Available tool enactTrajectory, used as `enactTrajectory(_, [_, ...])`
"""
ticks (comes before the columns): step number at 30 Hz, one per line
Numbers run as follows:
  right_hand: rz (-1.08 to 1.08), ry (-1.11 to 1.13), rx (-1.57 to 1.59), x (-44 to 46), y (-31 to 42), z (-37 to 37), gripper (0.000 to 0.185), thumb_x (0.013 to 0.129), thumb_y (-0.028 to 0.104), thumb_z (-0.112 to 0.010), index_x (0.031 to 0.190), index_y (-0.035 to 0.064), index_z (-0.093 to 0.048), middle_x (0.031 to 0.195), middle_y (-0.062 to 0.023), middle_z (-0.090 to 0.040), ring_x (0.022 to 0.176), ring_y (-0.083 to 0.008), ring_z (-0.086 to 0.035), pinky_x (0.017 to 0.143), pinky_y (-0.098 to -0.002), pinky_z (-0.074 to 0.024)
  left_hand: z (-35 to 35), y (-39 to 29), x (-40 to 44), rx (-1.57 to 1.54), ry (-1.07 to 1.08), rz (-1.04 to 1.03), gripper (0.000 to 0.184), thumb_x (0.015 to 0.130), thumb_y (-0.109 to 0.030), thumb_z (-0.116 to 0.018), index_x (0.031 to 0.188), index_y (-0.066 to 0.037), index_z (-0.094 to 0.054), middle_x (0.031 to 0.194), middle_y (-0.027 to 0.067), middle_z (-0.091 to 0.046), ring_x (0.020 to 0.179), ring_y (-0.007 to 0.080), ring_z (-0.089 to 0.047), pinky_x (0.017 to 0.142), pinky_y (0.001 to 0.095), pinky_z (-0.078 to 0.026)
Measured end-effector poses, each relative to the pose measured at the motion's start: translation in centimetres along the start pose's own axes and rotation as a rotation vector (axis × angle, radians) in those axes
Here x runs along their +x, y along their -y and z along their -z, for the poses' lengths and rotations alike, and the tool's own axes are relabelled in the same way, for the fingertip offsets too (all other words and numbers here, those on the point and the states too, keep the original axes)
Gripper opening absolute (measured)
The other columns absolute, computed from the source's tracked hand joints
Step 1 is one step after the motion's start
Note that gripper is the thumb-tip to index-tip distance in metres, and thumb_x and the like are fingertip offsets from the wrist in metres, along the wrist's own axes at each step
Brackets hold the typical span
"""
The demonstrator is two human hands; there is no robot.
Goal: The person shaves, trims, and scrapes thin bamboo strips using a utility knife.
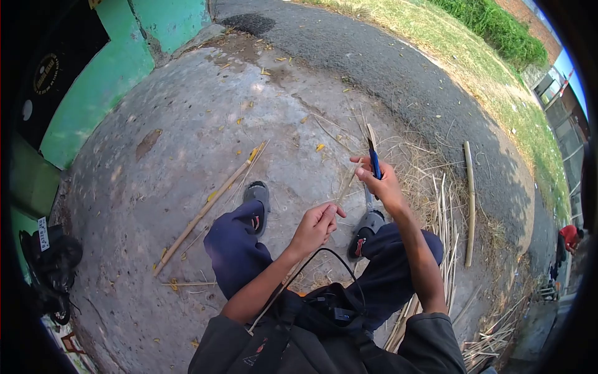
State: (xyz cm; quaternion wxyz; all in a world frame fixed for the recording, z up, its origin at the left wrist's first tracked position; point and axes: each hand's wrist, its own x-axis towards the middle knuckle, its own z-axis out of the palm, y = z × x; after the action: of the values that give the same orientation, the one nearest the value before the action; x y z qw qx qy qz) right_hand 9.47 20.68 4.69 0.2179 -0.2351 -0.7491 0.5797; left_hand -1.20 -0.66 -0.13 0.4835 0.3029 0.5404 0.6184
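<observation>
Near the middle of the view, my left hand point(316, 227) is closed on a thin pale strip point(349, 182), which slants up toward my right hand. My right hand point(380, 184) holds a blue cutter knife point(374, 159), its dark tip pointing up and away from me; the fingers also meet the upper end of the strip. Behind the knife, a light piece of split cane point(372, 132) points up. Both hands are over the ground between my shoes.
A long cane pole point(205, 209) lies left of my feet. Split strips point(443, 218) and shavings point(414, 162) lie to the right, beside another pole point(469, 206). A motorcycle point(53, 268) stands far left. Another person point(568, 240) is far right.
</observation>
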Motion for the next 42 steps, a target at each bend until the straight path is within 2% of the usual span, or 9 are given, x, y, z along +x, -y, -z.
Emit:
enactTrajectory(2, [-0.184, 0.074, 0.155, 0.1, -0.8, 0.3, 0.032, 0.095, 0.035, -0.080, 0.106, 0.0057, -0.074, 0.070, 0.0089, -0.051, 0.058, -0.0019, -0.038, 0.053, -0.0242, -0.0265, 0.3, -0.3, 0.1, -0.302, 0.166, 0.154, 0.035, 0.117, -0.032, -0.044, 0.114, -0.002, -0.062, 0.067, -0.0057, -0.041, 0.049, 0.0021, -0.035, 0.043, 0.0223, -0.031])
enactTrajectory(6, [-0.141, 0.054, 0.284, 0.2, -1.3, 0.1, 0.028, 0.094, 0.032, -0.083, 0.097, 0.0060, -0.075, 0.068, 0.0093, -0.052, 0.055, -0.0008, -0.035, 0.050, -0.0241, -0.0243, 0.2, -1.2, 0.0, -0.443, 0.237, 0.225, 0.036, 0.116, -0.033, -0.045, 0.115, -0.001, -0.061, 0.068, -0.0049, -0.042, 0.049, 0.0016, -0.034, 0.043, 0.0223, -0.032])
enactTrajectory(13, [-0.110, -0.019, 0.112, 0.6, -2.0, 0.1, 0.027, 0.096, 0.029, -0.080, 0.095, 0.0031, -0.073, 0.072, 0.0039, -0.065, 0.063, -0.0064, -0.054, 0.057, -0.0305, -0.0404, -0.3, 0.3, 0.0, 0.028, -0.020, 0.040, 0.036, 0.116, -0.032, -0.048, 0.101, -0.002, -0.061, 0.070, -0.0038, -0.046, 0.049, 0.0026, -0.037, 0.044, 0.0231, -0.036])
enactTrajectory(16, [0.196, -0.137, 0.046, 0.2, -2.5, -0.9, 0.031, 0.101, 0.032, -0.072, 0.099, 0.0012, -0.070, 0.073, -0.0061, -0.069, 0.069, -0.0185, -0.065, 0.064, -0.0397, -0.0479, -0.2, 0.9, 0.5, 0.150, -0.117, -0.084, 0.035, 0.115, -0.029, -0.049, 0.095, -0.003, -0.060, 0.069, -0.0034, -0.048, 0.049, 0.0030, -0.039, 0.045, 0.0239, -0.036])
enactTrajectory(19, [0.269, 0.047, -0.516, -1.5, -2.5, -1.1, 0.038, 0.107, 0.041, -0.057, 0.104, 0.0037, -0.064, 0.073, -0.0234, -0.062, 0.072, -0.0428, -0.065, 0.066, -0.0478, -0.0476, 0.2, 0.9, 0.7, 0.253, -0.191, -0.174, 0.035, 0.115, -0.028, -0.049, 0.092, -0.003, -0.059, 0.065, -0.0035, -0.047, 0.049, 0.0034, -0.041, 0.045, 0.0246, -0.036])
enactTrajectory(30, [0.323, 0.184, -0.782, -2.9, -2.2, -2.7, 0.039, 0.107, 0.043, -0.057, 0.099, 0.0051, -0.054, 0.075, -0.0195, -0.064, 0.072, -0.0437, -0.066, 0.063, -0.0531, -0.0463, 0.3, 0.7, 0.4, 0.414, -0.236, -0.278, 0.037, 0.116, -0.026, -0.044, 0.091, -0.002, -0.054, 0.062, 0.0021, -0.047, 0.054, 0.0092, -0.048, 0.052, 0.0324, -0.038])
enactTrajectory(39, [0.298, 0.169, -0.888, -3.0, -2.4, -3.3, 0.041, 0.107, 0.045, -0.055, 0.097, 0.0063, -0.053, 0.077, -0.0161, -0.067, 0.072, -0.0414, -0.068, 0.059, -0.0499, -0.0484, -0.4, 0.6, 0.4, 0.581, -0.346, -0.355, 0.032, 0.114, -0.020, -0.046, 0.093, 0.002, -0.055, 0.069, 0.0186, -0.057, 0.058, 0.0338, -0.059, 0.060, 0.0425, -0.044])
enactTrajectory(41, [0.329, 0.139, -0.921, -3.0, -2.4, -3.3, 0.041, 0.107, 0.047, -0.056, 0.096, 0.0072, -0.053, 0.077, -0.0143, -0.067, 0.071, -0.0402, -0.068, 0.057, -0.0488, -0.0491, -0.5, -0.2, 0.1, 0.605, -0.311, -0.260, 0.028, 0.113, -0.018, -0.046, 0.095, 0.003, -0.055, 0.080, 0.0252, -0.066, 0.079, 0.0486, -0.068, 0.066, 0.0502, -0.050])
enactTrajectory(42, [0.330, 0.135, -0.920, -2.9, -2.5, -3.3, 0.041, 0.107, 0.047, -0.056, 0.096, 0.0072, -0.053, 0.077, -0.0143, -0.067, 0.071, -0.0402, -0.068, 0.057, -0.0488, -0.0491, -0.5, -0.1, 0.2, 0.608, -0.309, -0.262, 0.028, 0.113, -0.018, -0.046, 0.095, 0.003, -0.055, 0.080, 0.0252, -0.066, 0.079, 0.0486, -0.068, 0.066, 0.0502, -0.050])
